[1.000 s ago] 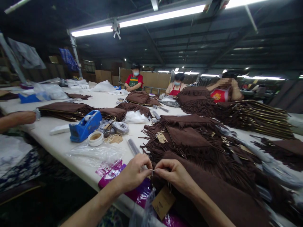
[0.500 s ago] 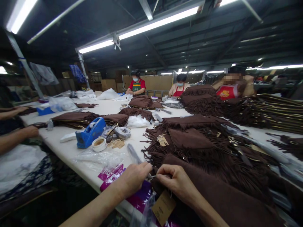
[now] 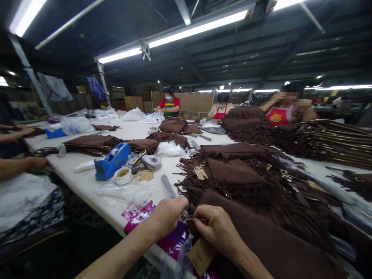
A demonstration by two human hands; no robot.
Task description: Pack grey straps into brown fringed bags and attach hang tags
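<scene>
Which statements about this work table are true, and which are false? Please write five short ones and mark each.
1. A blue tape dispenser stands on the white table. True.
2. The person's two grips are wide apart. False: the left grip and right grip are close together.
3. A brown paper tag is near the right grip. True.
4. The blue tape dispenser is to the right of both grips. False: it is to their left.
5. Purple plastic shows near the left grip. True.

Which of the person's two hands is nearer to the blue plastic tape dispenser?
Left. The left hand is to the right of the blue plastic tape dispenser and closer to the camera; the right hand is farther to the right, beyond the left one.
</scene>
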